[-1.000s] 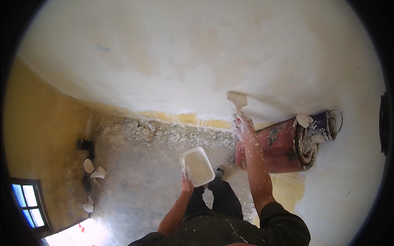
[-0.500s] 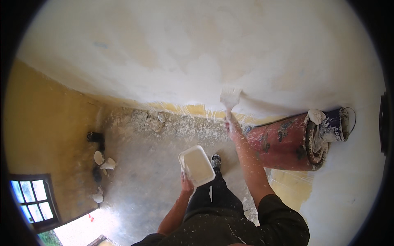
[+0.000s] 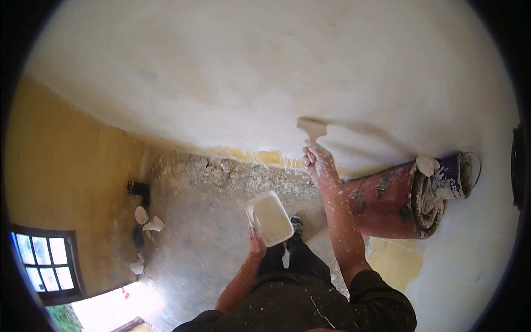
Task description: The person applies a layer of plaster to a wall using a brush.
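Brush juts forward from the right hand.

Flat tool farther left along wall than initially

Daylight comes in low at the left: the panes of the window glow white with a bluish fringe, and glare burns out detail by the near left corner of the floor. The light thins toward the floor's far edge. The tool and right hand throw a soft shadow rightward across the wall, dim and greyish higher up. The floor's texture looks smeared, and straight edges bow toward a black, rounded rim.
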A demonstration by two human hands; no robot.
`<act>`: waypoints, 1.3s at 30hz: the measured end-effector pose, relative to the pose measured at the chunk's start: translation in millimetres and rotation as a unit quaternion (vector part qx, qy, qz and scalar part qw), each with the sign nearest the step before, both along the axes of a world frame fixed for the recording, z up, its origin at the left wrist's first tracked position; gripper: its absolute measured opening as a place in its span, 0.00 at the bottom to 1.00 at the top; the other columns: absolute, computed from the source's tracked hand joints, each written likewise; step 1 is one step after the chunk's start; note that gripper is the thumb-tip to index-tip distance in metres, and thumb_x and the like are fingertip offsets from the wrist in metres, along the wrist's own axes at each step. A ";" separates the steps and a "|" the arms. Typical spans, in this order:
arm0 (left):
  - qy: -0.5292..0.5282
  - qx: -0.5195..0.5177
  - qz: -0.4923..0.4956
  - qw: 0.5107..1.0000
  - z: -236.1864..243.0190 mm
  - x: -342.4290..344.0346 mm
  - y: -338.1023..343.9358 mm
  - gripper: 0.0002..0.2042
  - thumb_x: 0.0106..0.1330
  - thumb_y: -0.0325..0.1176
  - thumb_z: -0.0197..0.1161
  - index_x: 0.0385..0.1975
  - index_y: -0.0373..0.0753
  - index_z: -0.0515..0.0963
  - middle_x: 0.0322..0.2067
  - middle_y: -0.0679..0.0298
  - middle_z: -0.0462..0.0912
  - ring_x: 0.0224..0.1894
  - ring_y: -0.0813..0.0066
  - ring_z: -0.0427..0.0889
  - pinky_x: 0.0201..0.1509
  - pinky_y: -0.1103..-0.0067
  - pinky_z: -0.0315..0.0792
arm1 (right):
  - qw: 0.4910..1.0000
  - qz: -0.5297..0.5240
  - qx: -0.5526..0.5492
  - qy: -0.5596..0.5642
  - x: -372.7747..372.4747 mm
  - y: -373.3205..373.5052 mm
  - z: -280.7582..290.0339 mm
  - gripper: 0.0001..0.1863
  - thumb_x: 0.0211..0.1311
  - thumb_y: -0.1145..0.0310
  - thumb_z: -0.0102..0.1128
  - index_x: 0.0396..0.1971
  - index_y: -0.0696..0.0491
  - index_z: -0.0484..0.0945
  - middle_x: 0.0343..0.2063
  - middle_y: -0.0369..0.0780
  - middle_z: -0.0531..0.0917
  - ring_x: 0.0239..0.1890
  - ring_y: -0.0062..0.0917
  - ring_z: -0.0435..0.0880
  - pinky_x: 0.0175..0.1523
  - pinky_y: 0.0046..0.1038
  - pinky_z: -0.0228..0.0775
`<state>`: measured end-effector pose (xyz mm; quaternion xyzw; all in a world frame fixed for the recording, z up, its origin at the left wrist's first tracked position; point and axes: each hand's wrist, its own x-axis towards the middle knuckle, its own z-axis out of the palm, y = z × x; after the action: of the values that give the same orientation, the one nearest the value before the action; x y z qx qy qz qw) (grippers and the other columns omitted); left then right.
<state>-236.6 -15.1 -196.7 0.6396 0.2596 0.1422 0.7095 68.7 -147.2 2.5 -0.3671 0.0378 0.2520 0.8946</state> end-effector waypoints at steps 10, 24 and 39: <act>-0.024 -0.058 0.031 0.998 -24.5 -3.6 50.1 0.22 0.58 0.19 0.40 0.55 0.23 0.54 0.55 0.38 0.57 0.57 0.44 0.58 0.62 0.64 0.53 | 0.995 -0.039 -0.050 -0.074 -17.6 51.9 -35.5 0.22 0.61 0.55 0.49 0.48 0.55 0.63 0.20 0.32 0.68 0.19 0.16 0.66 0.23 0.18 0.58; 0.038 0.109 -0.008 0.993 -14.6 -47.2 182.5 0.20 0.66 0.29 0.37 0.56 0.26 0.54 0.54 0.46 0.61 0.56 0.56 0.62 0.61 0.71 0.56 | 0.936 -0.001 -0.297 0.189 -21.1 124.4 -203.0 0.11 0.59 0.58 0.53 0.25 0.49 0.69 0.15 0.29 0.66 0.11 0.15 0.60 0.15 0.18 0.53; 0.101 0.398 -0.167 0.896 -5.2 -36.2 242.3 0.26 0.57 0.22 0.43 0.57 0.24 0.50 0.56 0.41 0.56 0.59 0.46 0.56 0.63 0.66 0.50 | 0.968 -0.185 -0.137 -0.102 -52.6 171.8 -40.1 0.14 0.62 0.57 0.49 0.38 0.52 0.67 0.17 0.29 0.65 0.15 0.13 0.62 0.16 0.14 0.52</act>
<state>-272.8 227.2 -202.0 0.9134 0.1409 0.0473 0.3790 16.1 24.6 -37.6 -0.4961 0.0479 0.0360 0.8662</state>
